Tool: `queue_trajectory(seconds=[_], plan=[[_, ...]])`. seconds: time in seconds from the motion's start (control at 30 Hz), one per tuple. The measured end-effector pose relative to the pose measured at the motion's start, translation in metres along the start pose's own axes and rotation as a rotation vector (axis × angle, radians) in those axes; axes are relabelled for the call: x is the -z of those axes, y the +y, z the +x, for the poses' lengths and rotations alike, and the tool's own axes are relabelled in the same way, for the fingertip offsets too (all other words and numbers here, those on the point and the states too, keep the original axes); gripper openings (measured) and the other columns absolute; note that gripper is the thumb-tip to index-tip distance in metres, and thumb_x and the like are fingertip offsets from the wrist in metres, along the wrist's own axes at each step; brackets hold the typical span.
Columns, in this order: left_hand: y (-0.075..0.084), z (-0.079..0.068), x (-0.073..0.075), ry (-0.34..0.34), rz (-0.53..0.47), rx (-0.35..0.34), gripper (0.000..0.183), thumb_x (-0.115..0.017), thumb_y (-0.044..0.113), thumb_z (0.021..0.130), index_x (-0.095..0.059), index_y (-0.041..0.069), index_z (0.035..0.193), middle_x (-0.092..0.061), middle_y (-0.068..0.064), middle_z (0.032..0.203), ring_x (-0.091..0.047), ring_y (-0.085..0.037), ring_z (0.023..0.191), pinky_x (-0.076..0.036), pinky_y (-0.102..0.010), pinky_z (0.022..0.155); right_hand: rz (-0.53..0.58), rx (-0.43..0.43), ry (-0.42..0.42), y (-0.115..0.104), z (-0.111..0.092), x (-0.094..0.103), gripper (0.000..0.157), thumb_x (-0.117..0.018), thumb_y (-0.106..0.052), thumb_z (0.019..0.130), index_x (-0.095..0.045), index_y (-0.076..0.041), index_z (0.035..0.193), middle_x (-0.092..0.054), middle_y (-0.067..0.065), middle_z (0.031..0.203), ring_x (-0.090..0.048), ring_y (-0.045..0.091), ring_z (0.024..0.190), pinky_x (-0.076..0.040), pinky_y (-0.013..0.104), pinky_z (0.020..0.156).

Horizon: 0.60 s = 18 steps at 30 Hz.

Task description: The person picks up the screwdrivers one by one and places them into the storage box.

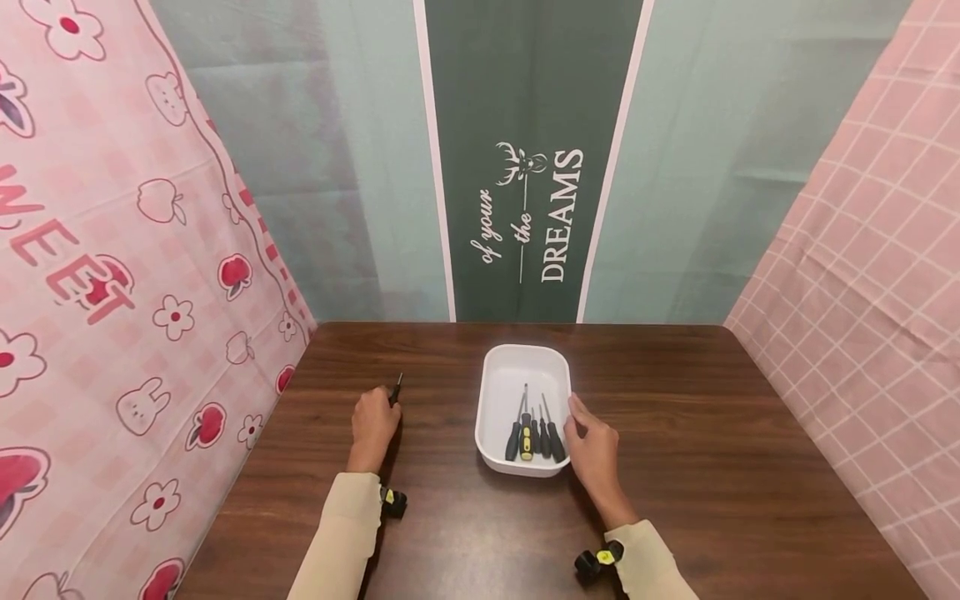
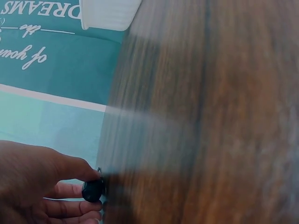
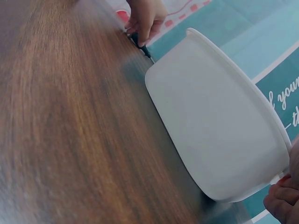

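Left of the white plastic tub (image 1: 522, 367), my left hand (image 1: 375, 423) pinches a screwdriver (image 1: 395, 392) by its black handle, close over the tabletop. The thin shaft points toward the back of the table. Thumb and fingers meet around the handle (image 2: 93, 189) in the left wrist view. My right hand (image 1: 595, 442) grips the right side of the tub at its rim. Inside the tub lie several screwdrivers with dark handles, gathered at the near end, among them a yellow-and-black one (image 1: 527, 442). From the right wrist, only the tub's outer wall (image 3: 210, 116) shows and its contents are hidden.
The dark wooden table (image 1: 697, 417) ends at a green cloth backdrop (image 1: 525, 300) with white lettering. A pink printed curtain (image 1: 187, 350) hangs along the left side, and a pink checked cloth (image 1: 862, 333) along the right.
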<state>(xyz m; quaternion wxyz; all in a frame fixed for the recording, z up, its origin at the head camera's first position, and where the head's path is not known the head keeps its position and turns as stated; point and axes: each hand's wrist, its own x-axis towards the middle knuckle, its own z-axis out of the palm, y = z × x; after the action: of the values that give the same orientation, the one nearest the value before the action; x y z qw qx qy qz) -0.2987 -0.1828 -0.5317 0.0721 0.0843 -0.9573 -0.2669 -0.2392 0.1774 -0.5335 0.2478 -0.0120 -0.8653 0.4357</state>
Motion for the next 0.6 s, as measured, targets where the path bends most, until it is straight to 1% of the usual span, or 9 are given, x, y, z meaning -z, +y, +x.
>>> queue_trajectory(seconds=[0.3,0.6], plan=[[0.0007,0.0029,-0.0011,-0.013,0.005,0.007,0.014,-0.072,0.011,0.091,-0.066,-0.001,0.088,-0.068,-0.016,0.080,-0.065,-0.032,0.071,-0.051,-0.047,0.062,0.001,-0.003,0.005,0.0007,0.0022,-0.0010,0.034,-0.067,0.004,0.089,-0.068,0.002,0.124,-0.066,0.014,0.127,-0.062,0.030,0.120,-0.045,0.045,0.099],[0.0004,0.0009,-0.0031,-0.025,0.002,0.011,0.014,-0.072,0.011,0.091,-0.068,-0.002,0.091,-0.070,-0.017,0.084,-0.066,-0.032,0.073,-0.053,-0.049,0.064,0.007,0.017,0.014,-0.0002,0.0010,-0.0009,0.034,-0.067,0.006,0.087,-0.068,0.004,0.122,-0.066,0.016,0.125,-0.062,0.031,0.119,-0.044,0.043,0.099]])
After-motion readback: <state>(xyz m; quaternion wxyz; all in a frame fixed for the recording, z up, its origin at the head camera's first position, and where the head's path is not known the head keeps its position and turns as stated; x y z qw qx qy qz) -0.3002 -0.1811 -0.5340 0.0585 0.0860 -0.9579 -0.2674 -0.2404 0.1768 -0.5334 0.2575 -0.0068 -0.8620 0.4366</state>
